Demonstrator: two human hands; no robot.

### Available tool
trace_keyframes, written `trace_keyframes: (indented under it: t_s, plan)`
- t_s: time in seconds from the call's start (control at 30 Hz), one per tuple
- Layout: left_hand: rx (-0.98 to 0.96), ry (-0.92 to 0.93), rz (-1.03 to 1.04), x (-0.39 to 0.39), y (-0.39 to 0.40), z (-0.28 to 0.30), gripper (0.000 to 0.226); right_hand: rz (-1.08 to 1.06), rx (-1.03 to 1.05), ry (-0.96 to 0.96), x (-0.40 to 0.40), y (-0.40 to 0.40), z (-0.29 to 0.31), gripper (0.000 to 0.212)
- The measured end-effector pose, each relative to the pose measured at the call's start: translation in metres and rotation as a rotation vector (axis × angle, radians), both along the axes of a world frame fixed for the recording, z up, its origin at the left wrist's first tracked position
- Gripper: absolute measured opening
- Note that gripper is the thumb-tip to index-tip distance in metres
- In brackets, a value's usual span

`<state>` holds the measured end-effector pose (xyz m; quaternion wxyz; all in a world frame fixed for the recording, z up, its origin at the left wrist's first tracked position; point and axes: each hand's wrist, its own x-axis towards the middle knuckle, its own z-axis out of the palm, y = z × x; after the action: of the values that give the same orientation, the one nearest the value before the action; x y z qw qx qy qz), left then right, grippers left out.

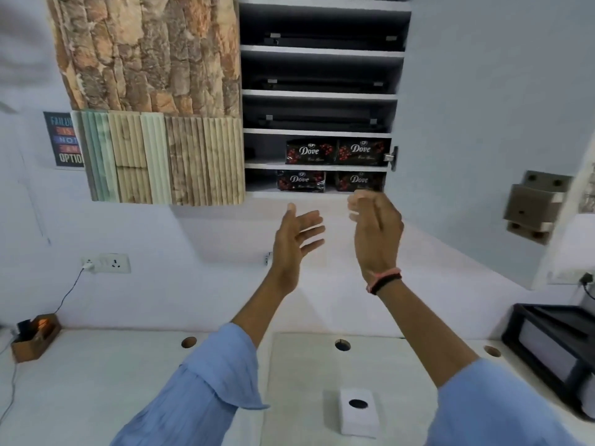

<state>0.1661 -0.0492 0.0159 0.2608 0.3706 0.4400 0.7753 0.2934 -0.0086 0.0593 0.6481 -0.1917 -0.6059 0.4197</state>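
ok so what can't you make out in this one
Head view, lower right Dove packet: bottom edge hidden behind the right hand, whose blurred fingertips may or may not touch it.
Head view, dark flat things on the upper shelves: lost in shadow.
Head view, poster: right part covered by the wall panel.
Head view, black rack: cut off by the frame edge.

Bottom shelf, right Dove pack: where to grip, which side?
Come in from the open front with the right hand and pinch the bottom-right Dove pack by its left edge. It stands face-out with a gap to the left pack; its right edge sits near the cabinet wall, the shelf board above looks close.
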Motion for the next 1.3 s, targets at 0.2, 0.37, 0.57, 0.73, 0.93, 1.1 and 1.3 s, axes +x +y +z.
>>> trace_keyframes:
  t_s: [0.2, 0.37, 0.57, 0.73, 0.93, 1.1, 1.3]
  plan:
    - [0.028, -0.101, 0.035, -0.1, 0.016, 0.005, 0.065, -0.054, -0.184, -0.231, -0.104, 0.096, 0.013, 0.028]
    - [0.041, -0.165, 0.011, -0.146, 0.033, 0.006, 0.065, -0.047, -0.237, -0.326, -0.155, 0.152, 0.027, 0.037]
    - [0.045, -0.221, -0.018, -0.172, 0.044, -0.006, 0.067, -0.115, -0.235, -0.407, -0.186, 0.182, 0.024, 0.019]
    - [0.037, -0.251, -0.006, -0.177, 0.051, -0.015, 0.067, -0.119, -0.228, -0.334, -0.189, 0.187, 0.016, 0.013]
    - [0.066, -0.345, 0.0, -0.167, 0.057, -0.031, 0.068, -0.102, -0.131, -0.227, -0.169, 0.166, -0.008, 0.02]
    - [0.144, -0.549, 0.019, -0.129, 0.067, -0.042, 0.069, -0.135, -0.059, -0.127, -0.148, 0.139, -0.034, 0.018]
    - [0.277, -0.731, -0.022, -0.089, 0.082, -0.042, 0.062, -0.166, 0.134, -0.139, -0.124, 0.118, -0.082, 0.019]
